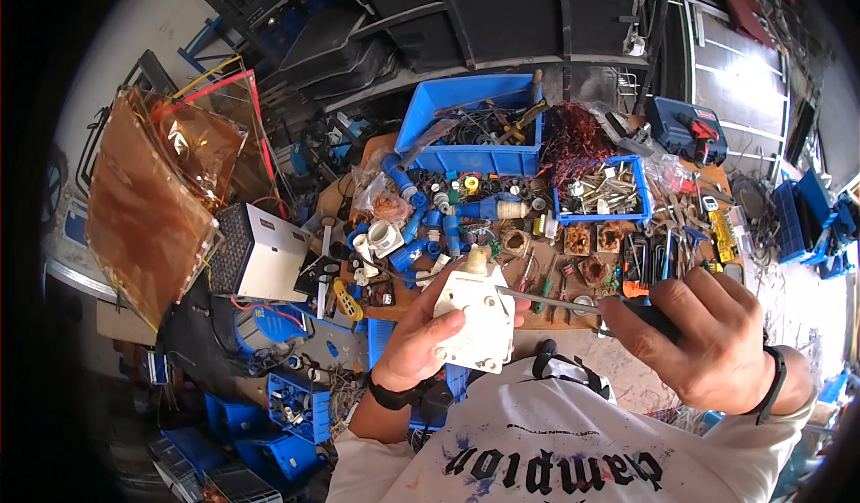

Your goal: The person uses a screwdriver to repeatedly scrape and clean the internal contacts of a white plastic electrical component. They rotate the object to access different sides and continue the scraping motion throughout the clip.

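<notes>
My left hand (pixel 417 343) is closed round the edge of a white plastic housing (pixel 472 317), with the thumb lying over its face. Small round holes mark the housing, and a yellowish stub (pixel 477 261) sticks up from its top. My right hand (pixel 697 342) grips the dark handle of a screwdriver (pixel 560 302). Its long metal shaft points left, and the tip reaches the right edge of the housing near the top. I cannot tell whether the tip sits in a slot or only lies against the edge.
Beyond my hands, a crowded workbench carries a large blue crate (pixel 475 158) of tools, a blue tray (pixel 602 207) of bolts and several blue pipe fittings (pixel 412 254). A red-and-black drill (pixel 703 134) rests at the back right. Brown sheets (pixel 148 216) lean at the left; blue bins (pixel 300 404) stand below.
</notes>
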The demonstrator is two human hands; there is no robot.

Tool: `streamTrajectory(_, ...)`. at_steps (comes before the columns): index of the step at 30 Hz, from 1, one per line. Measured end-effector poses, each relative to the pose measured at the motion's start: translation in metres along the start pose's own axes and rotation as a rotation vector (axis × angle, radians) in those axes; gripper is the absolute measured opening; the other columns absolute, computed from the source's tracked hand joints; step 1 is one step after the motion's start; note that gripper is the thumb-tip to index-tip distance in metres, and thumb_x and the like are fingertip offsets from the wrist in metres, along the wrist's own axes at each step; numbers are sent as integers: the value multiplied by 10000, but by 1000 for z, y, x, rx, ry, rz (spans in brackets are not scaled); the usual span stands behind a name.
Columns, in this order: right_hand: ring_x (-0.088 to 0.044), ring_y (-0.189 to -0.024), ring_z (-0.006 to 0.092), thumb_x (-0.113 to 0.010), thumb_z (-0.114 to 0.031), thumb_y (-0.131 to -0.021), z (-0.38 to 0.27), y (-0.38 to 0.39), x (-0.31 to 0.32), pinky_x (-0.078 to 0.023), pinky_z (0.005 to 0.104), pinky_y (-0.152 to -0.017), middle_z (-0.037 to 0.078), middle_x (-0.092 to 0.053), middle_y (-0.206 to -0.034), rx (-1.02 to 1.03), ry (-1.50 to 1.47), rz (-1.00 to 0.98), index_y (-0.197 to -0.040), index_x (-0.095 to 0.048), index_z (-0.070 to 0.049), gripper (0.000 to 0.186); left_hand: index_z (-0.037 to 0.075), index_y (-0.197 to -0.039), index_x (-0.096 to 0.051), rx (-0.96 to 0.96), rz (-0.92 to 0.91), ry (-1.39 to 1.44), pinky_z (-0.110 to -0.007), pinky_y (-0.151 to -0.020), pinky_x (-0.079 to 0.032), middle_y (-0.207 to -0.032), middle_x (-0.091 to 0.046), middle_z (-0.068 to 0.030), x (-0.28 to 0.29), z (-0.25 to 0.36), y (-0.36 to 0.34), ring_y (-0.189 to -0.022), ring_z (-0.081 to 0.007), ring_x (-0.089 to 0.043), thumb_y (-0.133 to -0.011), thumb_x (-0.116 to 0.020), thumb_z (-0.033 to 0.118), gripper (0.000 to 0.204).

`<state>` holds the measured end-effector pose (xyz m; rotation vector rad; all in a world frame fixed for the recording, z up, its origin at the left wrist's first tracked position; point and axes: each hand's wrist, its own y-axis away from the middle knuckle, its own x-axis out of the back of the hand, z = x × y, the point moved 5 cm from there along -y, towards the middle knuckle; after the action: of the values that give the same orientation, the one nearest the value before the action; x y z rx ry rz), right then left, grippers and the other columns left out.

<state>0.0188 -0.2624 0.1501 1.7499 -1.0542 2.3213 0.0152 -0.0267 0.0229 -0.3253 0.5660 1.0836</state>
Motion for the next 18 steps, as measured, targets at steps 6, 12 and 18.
streamTrajectory(6,-496,-590,128,-700,-162,-644,6,-5,10,-392,269,-451,-10,-517,-783,1,-69,-83,-1068,-673,-166,425,119,-1549,-99,65,39,243,-529,-974,-475,-1395,-451,-229,3,-5,4,-1225,-456,-511,-950,-505,483,810)
streamTrajectory(12,-486,-586,113,-688,-185,-679,10,-5,4,-388,249,-438,-21,-450,-753,18,-79,-72,-1044,-679,-194,365,147,-1537,-172,68,-72,493,-582,-856,-518,-1278,-504,-223,-4,-11,-2,-1083,-418,-585,-957,-439,550,755)
streamTrajectory(18,-550,-616,129,-661,-165,-713,13,-3,-2,-446,270,-459,-5,-479,-767,-7,-136,-151,-1048,-683,-183,336,138,-1486,-274,89,-179,551,-531,-654,-567,-1148,-534,-265,-5,-16,-7,-911,-364,-625,-963,-336,612,708)
